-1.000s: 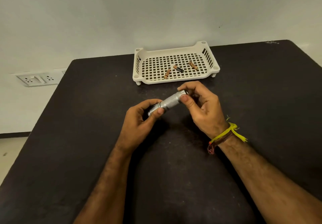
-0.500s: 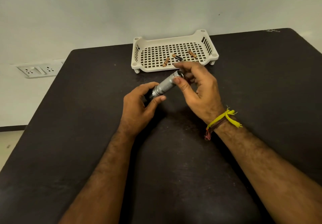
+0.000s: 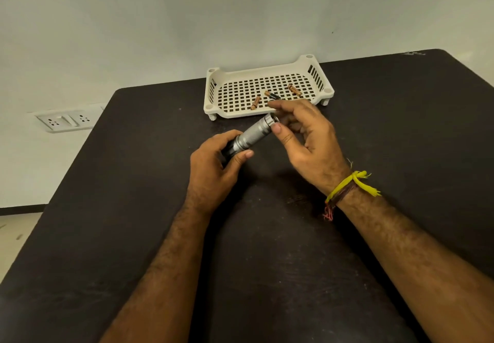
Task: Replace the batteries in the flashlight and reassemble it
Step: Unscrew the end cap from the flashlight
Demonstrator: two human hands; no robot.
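Observation:
A silver flashlight (image 3: 252, 135) is held tilted above the black table (image 3: 401, 134). My left hand (image 3: 216, 169) wraps around its lower head end. My right hand (image 3: 307, 139) pinches the upper tail end between thumb and forefinger, with the other fingers spread. Behind them a cream slotted tray (image 3: 267, 114) holds three small batteries: a copper one at the left (image 3: 255, 102), a black and copper one in the middle (image 3: 272, 95) and a copper one at the right (image 3: 294, 90). Whether the tail cap is loose is hidden by my fingers.
The tray stands against the table's far edge by a pale wall. A white socket panel (image 3: 66, 121) is on the wall at the left. A yellow thread band (image 3: 350, 185) is around my right wrist.
The flashlight and both hands have shifted a little toward the tray. My right fingers have turned around the tail end and spread wider. My left hand keeps its hold.

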